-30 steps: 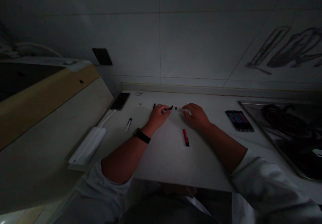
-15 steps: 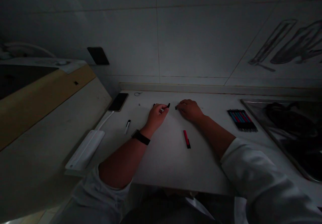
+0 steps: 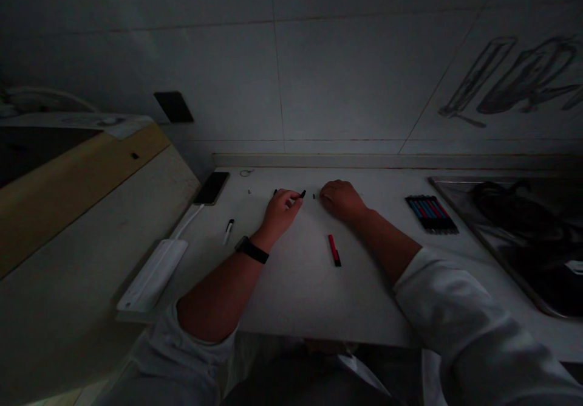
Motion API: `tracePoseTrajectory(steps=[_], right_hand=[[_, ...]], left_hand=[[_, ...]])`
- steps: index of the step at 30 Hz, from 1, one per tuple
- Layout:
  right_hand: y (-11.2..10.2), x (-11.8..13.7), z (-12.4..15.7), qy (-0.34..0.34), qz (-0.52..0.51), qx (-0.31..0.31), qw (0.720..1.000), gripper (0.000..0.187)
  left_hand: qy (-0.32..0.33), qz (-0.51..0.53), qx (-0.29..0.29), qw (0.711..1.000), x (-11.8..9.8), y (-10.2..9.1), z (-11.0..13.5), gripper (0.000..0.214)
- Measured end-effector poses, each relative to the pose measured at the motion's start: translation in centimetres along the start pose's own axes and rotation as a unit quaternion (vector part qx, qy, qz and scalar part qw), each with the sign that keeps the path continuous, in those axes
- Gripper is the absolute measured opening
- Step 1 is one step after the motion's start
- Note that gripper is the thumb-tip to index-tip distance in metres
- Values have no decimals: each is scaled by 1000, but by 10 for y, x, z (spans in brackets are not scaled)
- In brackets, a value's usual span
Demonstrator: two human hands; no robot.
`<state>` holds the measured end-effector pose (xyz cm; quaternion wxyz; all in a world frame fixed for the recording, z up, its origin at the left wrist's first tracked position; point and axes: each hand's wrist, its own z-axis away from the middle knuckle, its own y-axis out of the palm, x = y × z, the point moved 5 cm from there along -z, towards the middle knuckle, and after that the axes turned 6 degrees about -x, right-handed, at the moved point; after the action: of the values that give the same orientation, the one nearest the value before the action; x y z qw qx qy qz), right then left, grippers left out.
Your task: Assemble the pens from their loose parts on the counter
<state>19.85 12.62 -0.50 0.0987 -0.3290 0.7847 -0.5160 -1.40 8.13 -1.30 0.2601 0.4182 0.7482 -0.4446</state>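
My left hand (image 3: 281, 204) is closed in a pinch around a black pen part (image 3: 303, 194), whose dark tip sticks out past the fingertips. My right hand (image 3: 340, 199) rests low on the counter, its fingers curled under; whatever they hold, if anything, is hidden. Just left of its fingertips lies a tiny black piece (image 3: 314, 196), apart from the hand. Nearer to me on the counter is a red pen piece (image 3: 334, 250) with a black end. A short white pen piece with a black top (image 3: 228, 231) lies left of my left wrist.
A phone (image 3: 212, 188) and a white power strip (image 3: 153, 274) with a cable lie at the left. Several pens in a row (image 3: 432, 214) lie at the right, beside a metal-rimmed hob or sink (image 3: 460, 211). A thin loop (image 3: 246, 173) lies near the wall.
The small black piece, earlier against my right fingertips, now lies apart from them. My left hand keeps its pinch. The whole view has shifted slightly.
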Motion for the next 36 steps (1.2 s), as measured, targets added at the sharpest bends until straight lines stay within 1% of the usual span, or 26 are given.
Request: tracePoseTrajectory(steps=[3, 5, 8, 11, 15, 18, 20, 25, 30, 34, 36], right_hand=[[-23, 6, 2, 26, -54, -56, 997, 19], [-39, 12, 7, 47, -103, -94, 989, 19], [-53, 22, 19, 77, -188, -120, 972, 16], [-49, 27, 35, 131, -294, -131, 938, 13], [-30, 23, 50, 208, -396, -151, 881, 22], [-18, 20, 53, 232, -451, -154, 848, 28], [-15, 21, 54, 229, -473, -148, 838, 28], [-16, 25, 55, 213, -465, -144, 847, 25], [-12, 25, 57, 213, -447, -125, 860, 24], [-9, 24, 59, 207, -418, -117, 877, 22], [-10, 24, 60, 192, -395, -112, 891, 22]], left_hand=[[24, -7, 14, 1000, -4, 2, 2, 13], [35, -6, 26, 999, -7, 4, 3, 13], [59, -3, 47, 997, -16, 7, 7, 11], [88, -13, 70, 994, -27, 10, 13, 9], [111, -16, 96, 989, -36, 13, 19, 7], [116, -22, 105, 987, -35, 16, 20, 8], [119, -27, 105, 987, -34, 17, 20, 9], [116, -28, 116, 986, -35, 17, 21, 10], [119, -19, 109, 987, -39, 15, 21, 9], [114, -19, 110, 987, -38, 18, 22, 8], [117, -19, 111, 987, -39, 20, 22, 8]])
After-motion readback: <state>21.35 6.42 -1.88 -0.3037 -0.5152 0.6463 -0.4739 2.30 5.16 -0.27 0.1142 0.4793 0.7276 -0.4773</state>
